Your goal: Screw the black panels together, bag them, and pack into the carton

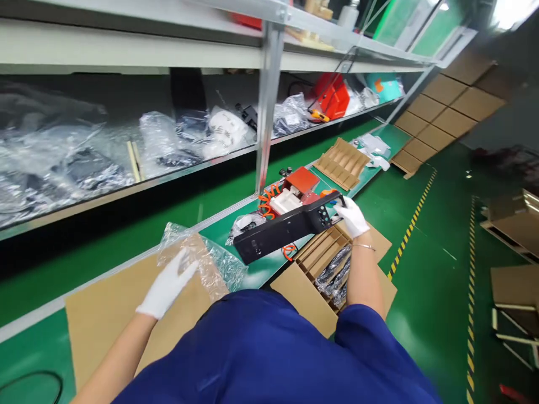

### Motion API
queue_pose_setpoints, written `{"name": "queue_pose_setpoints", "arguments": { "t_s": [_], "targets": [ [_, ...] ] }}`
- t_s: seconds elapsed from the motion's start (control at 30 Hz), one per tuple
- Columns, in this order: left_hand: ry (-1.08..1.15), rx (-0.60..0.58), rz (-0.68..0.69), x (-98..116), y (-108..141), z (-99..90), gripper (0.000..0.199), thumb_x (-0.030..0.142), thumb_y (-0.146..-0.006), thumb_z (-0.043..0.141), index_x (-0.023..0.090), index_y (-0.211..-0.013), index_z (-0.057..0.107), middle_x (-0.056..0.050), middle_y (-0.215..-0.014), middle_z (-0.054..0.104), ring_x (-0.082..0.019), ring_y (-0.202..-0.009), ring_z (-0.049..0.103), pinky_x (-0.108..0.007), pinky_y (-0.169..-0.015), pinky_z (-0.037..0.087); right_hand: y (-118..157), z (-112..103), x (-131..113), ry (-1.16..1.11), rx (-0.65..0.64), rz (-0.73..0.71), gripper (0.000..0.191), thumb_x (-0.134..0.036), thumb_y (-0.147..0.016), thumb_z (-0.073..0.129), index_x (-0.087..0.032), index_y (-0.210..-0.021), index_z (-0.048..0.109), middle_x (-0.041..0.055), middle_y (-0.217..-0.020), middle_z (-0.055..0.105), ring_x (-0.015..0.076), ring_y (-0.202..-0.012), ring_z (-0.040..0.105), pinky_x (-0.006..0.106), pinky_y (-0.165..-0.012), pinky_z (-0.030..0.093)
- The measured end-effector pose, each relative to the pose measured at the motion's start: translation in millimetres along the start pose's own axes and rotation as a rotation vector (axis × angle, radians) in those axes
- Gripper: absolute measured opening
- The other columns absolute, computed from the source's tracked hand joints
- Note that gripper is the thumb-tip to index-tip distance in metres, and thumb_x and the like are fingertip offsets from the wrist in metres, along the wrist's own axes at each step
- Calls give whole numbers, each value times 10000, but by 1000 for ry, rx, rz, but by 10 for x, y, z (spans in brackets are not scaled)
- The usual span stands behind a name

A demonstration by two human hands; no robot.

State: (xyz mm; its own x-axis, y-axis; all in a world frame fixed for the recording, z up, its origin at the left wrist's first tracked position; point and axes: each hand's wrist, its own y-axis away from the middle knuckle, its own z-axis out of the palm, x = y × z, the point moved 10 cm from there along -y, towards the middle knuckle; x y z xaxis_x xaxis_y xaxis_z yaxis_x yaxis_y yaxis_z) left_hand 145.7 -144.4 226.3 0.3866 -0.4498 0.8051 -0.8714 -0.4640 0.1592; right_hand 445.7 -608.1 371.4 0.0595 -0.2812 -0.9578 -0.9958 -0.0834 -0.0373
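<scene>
In the head view my right hand [352, 217], in a white glove, grips one end of a long black bracket-like part [286, 227] with holes near that end. The part is held tilted above the green bench, its other end reaching toward the left. My left hand [168, 285], also gloved, has its thumb and fingers apart over a flat cardboard sheet [113, 308]. Just beyond its fingertips lies a clear plastic bag [214, 264]; I cannot tell whether they touch. Below my right forearm, an open carton [314, 303] with cardboard dividers holds several plastic-wrapped black parts [334, 275].
A red device [301, 180] with a coiled orange hose [267, 202] stands on the bench behind the black part. Farther along lies a slotted cardboard tray [342, 164]. A metal post [269, 101] supports shelves full of bagged items. Stacked cartons [452, 109] stand at the back right.
</scene>
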Motion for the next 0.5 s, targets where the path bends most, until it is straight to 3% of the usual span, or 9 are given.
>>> {"name": "queue_pose_setpoints", "arguments": {
  "t_s": [0.07, 0.1, 0.17, 0.23, 0.3, 0.37, 0.43, 0.5],
  "targets": [
    [122, -92, 86, 368, -22, 77, 821, 655, -806, 600, 184, -1471, 500, -151, -1577, 477, -356, -1463, 442, -518, -1228, 342, -68, 779, -627, 50, -259, -154, 415, -286, -719, 703, -185, -1120, 671, 48, -1057, 677, 194, -922, 648, 340, -803, 625],
    [174, -160, 138, 590, -14, 138, 815, 661, -738, 671, 197, -1401, 574, -143, -1548, 515, -374, -1445, 460, -522, -1212, 363, -56, 1136, -929, 79, -347, -235, 398, -292, -746, 695, -188, -1129, 670, 44, -1077, 678, 199, -973, 651, 352, -862, 620],
    [341, -283, 191, 959, 53, 250, 686, 620, -643, 780, 223, -1197, 697, -133, -1324, 697, -380, -1218, 644, -507, -1040, 532, 25, 1765, -1453, 159, -482, -365, 360, -260, -752, 698, -178, -1103, 679, 37, -1071, 685, 211, -1032, 654, 376, -932, 607],
    [478, -229, 190, 1123, 122, 198, 519, 594, -628, 801, 216, -975, 725, -99, -1007, 778, -326, -926, 718, -459, -825, 604, 176, 2261, -1864, 172, -613, -452, 392, -279, -771, 706, -178, -1149, 675, 39, -1136, 687, 227, -1090, 654, 412, -977, 594],
    [555, -73, 178, 1099, 184, 11, 457, 607, -642, 785, 209, -844, 687, -60, -826, 741, -262, -770, 683, -406, -724, 590, 386, 2571, -2181, 105, -703, -539, 507, -380, -811, 714, -206, -1280, 631, 42, -1293, 653, 246, -1215, 622, 451, -1049, 550],
    [608, 125, 174, 989, 242, -296, 483, 637, -651, 769, 204, -827, 651, -45, -807, 705, -226, -755, 647, -381, -733, 570, 636, 2721, -2353, -17, -729, -608, 655, -523, -837, 701, -271, -1418, 536, 35, -1470, 558, 255, -1375, 531, 460, -1142, 471],
    [681, 368, 176, 859, 310, -704, 509, 650, -674, 752, 196, -864, 621, -41, -840, 682, -205, -763, 627, -372, -749, 554, 928, 2835, -2305, -139, -737, -607, 762, -651, -848, 652, -326, -1502, 436, 30, -1575, 464, 243, -1465, 449, 437, -1211, 401],
    [749, 620, 185, 764, 414, -1108, 501, 650, -726, 710, 200, -903, 579, -37, -889, 662, -187, -764, 616, -369, -750, 548, 1282, 3048, -2044, -190, -797, -533, 819, -736, -866, 565, -313, -1542, 379, 59, -1590, 452, 239, -1454, 474, 436, -1237, 381]
  ]
}}
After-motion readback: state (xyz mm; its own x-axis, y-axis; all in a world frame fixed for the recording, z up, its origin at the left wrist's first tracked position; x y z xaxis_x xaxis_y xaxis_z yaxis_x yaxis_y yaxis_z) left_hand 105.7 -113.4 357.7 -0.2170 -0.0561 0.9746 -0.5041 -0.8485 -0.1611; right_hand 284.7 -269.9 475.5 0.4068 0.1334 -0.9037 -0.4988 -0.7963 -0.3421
